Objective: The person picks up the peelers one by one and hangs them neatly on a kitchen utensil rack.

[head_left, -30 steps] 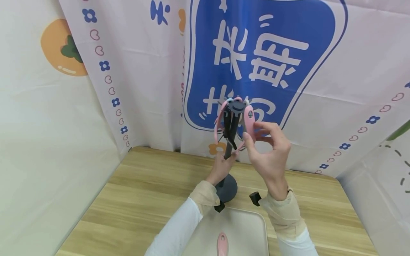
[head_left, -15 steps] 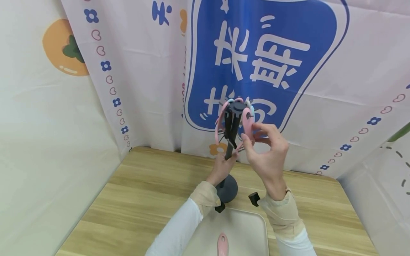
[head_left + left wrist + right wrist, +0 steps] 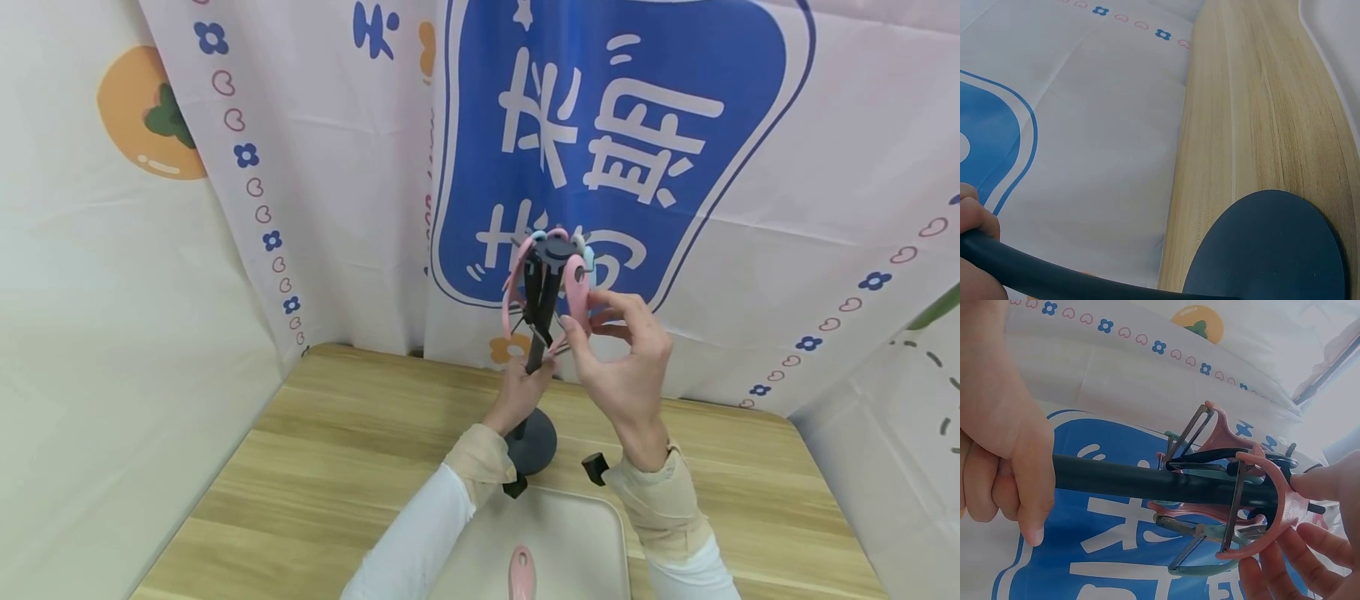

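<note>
My left hand grips the pole of a dark stand with a round base. Around the stand's hooked top hang several Y-shaped peelers in pink, light blue and black. My right hand pinches the handle of a pink peeler between thumb and fingers, its hole level with a hook on the right side. In the right wrist view this pink peeler points its metal blade towards my left hand, in front of a teal peeler.
A beige tray lies on the wooden table in front of the stand, with a pink handle on it, cut off by the frame. A printed cloth hangs close behind the stand.
My right hand has shifted slightly left and down with the pink peeler, closer to the stand's top. A light blue peeler behind it now shows. My left hand stays on the pole.
</note>
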### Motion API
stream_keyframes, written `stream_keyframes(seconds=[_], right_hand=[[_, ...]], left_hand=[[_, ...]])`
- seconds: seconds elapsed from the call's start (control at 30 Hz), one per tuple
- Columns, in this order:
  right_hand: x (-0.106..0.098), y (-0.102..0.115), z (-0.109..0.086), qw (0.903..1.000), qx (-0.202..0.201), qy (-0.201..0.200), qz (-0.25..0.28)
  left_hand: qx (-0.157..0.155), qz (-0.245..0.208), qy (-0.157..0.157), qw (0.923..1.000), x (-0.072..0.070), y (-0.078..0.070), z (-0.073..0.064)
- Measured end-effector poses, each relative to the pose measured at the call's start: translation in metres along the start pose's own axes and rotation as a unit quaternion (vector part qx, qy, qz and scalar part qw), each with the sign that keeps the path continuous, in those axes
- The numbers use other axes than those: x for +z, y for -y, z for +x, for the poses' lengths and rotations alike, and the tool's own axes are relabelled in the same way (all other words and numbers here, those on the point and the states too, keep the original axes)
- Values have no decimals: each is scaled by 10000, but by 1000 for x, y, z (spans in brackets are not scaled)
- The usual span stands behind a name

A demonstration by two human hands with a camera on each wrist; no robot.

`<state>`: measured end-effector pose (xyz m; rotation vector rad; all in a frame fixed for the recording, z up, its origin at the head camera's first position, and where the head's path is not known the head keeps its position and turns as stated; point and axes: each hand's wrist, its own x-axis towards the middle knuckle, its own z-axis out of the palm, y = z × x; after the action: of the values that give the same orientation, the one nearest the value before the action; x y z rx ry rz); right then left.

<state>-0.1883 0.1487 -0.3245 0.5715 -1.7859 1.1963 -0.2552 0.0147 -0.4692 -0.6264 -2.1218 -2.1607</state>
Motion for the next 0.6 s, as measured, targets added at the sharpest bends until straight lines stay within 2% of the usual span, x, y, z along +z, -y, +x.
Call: stream_keyframes(seconds=[0.33, 0.6], right_hand=[[-7, 8, -6, 9999, 38, -19, -165], [-17, 25, -33, 9990, -330, 289, -126]], left_hand=[[-22, -34, -15, 10000, 0, -1, -1], [106, -202, -37, 9997, 1, 1, 0]])
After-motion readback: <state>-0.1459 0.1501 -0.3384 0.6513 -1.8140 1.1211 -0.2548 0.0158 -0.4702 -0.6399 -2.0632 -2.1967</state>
